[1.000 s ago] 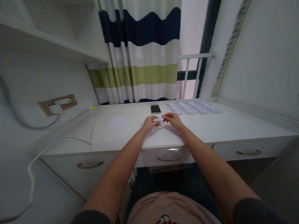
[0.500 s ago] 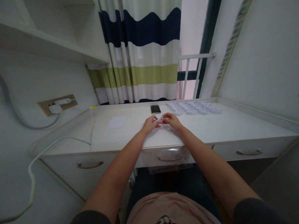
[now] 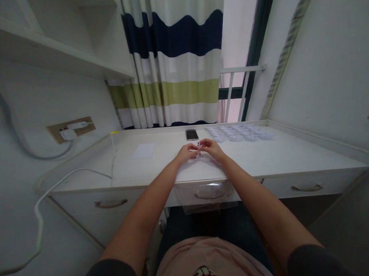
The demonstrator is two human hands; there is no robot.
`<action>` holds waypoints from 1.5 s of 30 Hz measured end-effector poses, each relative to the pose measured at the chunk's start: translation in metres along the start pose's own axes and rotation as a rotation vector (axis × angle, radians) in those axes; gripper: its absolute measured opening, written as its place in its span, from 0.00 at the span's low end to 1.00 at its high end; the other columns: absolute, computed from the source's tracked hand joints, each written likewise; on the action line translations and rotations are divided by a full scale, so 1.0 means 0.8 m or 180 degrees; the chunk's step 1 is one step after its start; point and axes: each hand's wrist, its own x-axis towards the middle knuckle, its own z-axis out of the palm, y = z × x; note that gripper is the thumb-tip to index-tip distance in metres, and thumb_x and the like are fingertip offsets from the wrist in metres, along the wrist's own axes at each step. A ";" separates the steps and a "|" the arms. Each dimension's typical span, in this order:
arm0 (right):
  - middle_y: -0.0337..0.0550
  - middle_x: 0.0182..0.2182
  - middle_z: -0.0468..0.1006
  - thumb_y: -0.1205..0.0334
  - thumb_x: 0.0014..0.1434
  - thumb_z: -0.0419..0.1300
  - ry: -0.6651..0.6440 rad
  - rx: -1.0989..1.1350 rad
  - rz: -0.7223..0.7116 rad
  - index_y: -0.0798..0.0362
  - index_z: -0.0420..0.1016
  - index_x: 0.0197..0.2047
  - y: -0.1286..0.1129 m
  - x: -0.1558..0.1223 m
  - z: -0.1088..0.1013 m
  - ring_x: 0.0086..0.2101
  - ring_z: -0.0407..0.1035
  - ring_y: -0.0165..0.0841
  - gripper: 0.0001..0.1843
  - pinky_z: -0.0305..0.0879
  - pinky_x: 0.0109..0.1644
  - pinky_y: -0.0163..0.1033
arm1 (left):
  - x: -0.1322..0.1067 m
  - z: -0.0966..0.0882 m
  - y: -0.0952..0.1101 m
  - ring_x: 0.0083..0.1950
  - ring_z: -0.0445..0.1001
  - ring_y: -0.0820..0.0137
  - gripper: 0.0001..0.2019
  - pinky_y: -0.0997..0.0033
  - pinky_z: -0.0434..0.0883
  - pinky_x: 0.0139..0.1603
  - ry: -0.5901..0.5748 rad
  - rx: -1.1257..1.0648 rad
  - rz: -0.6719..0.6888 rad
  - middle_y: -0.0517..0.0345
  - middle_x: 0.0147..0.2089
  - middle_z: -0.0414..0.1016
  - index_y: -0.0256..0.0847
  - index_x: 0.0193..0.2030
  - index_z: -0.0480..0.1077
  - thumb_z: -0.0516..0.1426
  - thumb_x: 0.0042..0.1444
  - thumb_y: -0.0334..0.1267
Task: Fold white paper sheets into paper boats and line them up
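Note:
Both my hands meet over the middle of the white desk (image 3: 281, 155). My left hand (image 3: 184, 152) and my right hand (image 3: 212, 148) pinch a small folded white paper piece (image 3: 198, 148) between their fingertips, held just above the desk. The paper is mostly hidden by the fingers. Several similar small white folded pieces (image 3: 238, 133) lie in rows at the back right of the desk.
A dark phone (image 3: 191, 134) lies flat behind my hands. A white sheet of paper (image 3: 144, 150) lies to the left. A white cable (image 3: 81, 172) runs from a wall socket (image 3: 70, 129) across the desk's left edge. Drawers with handles sit below; a striped curtain hangs behind.
My hands have come closer together and the paper piece between them now shows smaller, folded up between the fingertips. My arms have hardly moved.

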 end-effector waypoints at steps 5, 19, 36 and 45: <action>0.41 0.30 0.75 0.58 0.37 0.67 -0.0102 0.0069 0.0014 0.53 0.74 0.30 -0.005 -0.002 0.000 0.30 0.67 0.31 0.15 0.64 0.39 0.40 | -0.003 0.000 0.004 0.31 0.72 0.73 0.13 0.64 0.71 0.38 0.0060 -0.0144 -0.0028 0.58 0.33 0.71 0.33 0.30 0.66 0.64 0.37 0.31; 0.43 0.32 0.77 0.58 0.38 0.66 -0.0166 0.0067 0.0035 0.53 0.76 0.32 -0.004 -0.002 -0.001 0.32 0.69 0.33 0.15 0.64 0.43 0.42 | -0.005 0.001 0.009 0.31 0.71 0.75 0.13 0.66 0.71 0.36 0.0136 -0.0158 0.0035 0.58 0.34 0.69 0.33 0.31 0.65 0.63 0.38 0.30; 0.45 0.33 0.77 0.57 0.42 0.63 -0.0188 -0.0069 0.0016 0.54 0.75 0.36 0.012 0.002 -0.002 0.31 0.70 0.31 0.16 0.66 0.35 0.38 | 0.000 -0.008 0.009 0.33 0.72 0.72 0.08 0.63 0.69 0.42 0.0383 -0.0959 0.0095 0.56 0.31 0.73 0.35 0.30 0.69 0.61 0.39 0.30; 0.45 0.33 0.78 0.55 0.43 0.63 -0.0286 -0.0219 0.0181 0.54 0.77 0.34 0.007 -0.003 0.001 0.31 0.70 0.32 0.15 0.68 0.33 0.38 | 0.000 -0.007 0.009 0.34 0.72 0.72 0.10 0.64 0.67 0.45 0.0388 -0.1099 -0.0109 0.54 0.30 0.73 0.32 0.29 0.69 0.62 0.38 0.33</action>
